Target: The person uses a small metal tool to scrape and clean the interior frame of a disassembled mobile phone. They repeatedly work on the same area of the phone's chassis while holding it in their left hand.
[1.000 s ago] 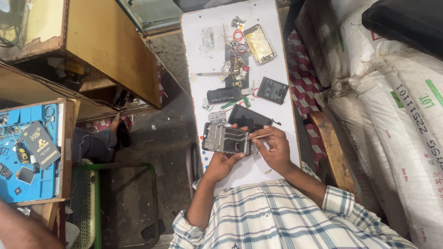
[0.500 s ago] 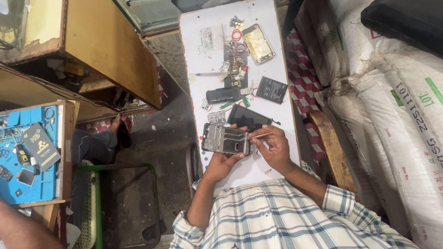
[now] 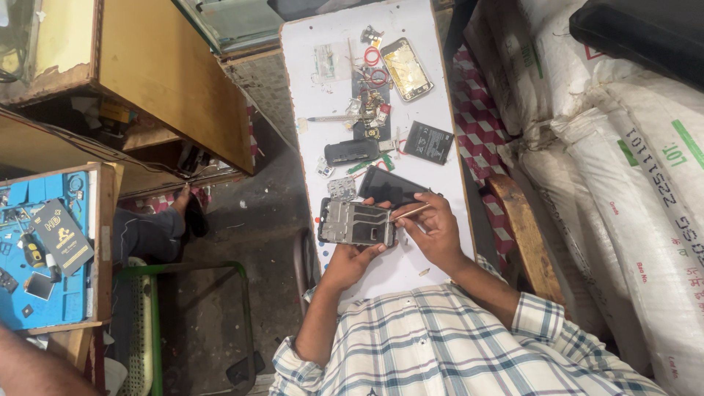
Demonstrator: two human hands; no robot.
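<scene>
Opened phone frame [image 3: 356,222], grey metal with inner parts bare, lying flat at frame centre on the white table. Thin tool [image 3: 411,213], slanted, tip touching its right edge.

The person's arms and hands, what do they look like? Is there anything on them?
Both arms wear a checked shirt of white, blue and grey lines. The left sleeve is rolled up near the elbow, and the right sleeve is folded back to a cuff on the forearm. The left hand and right hand are bare: no gloves, and no ring or watch that I can see.
</scene>
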